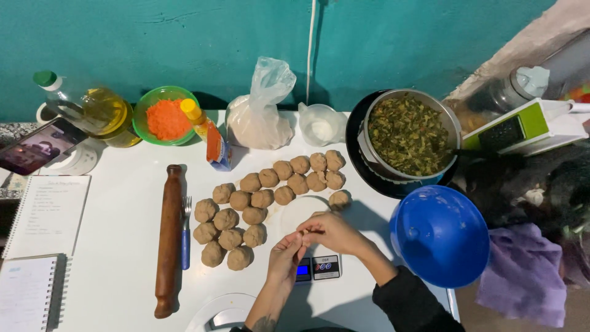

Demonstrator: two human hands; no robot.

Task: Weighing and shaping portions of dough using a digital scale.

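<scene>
Right arm (405, 295): black long sleeve pushed back above the wrist. Left forearm (267, 310): bare, with a dark tattoo marking.

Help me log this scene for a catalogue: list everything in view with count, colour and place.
dough balls: about twenty, brown, table centre
rolling pin: one, brown, left of balls
fork: one, blue handle, beside pin
oil bottle: one, yellow, back left
green bowl: one, orange contents, back
flour bag: one, clear, back centre
pot of greens: one, metal, right
blue bowl: one, right front
scale: one, under hands
notebooks: two, white, left
left hand: touches right
right hand: above scale
</scene>
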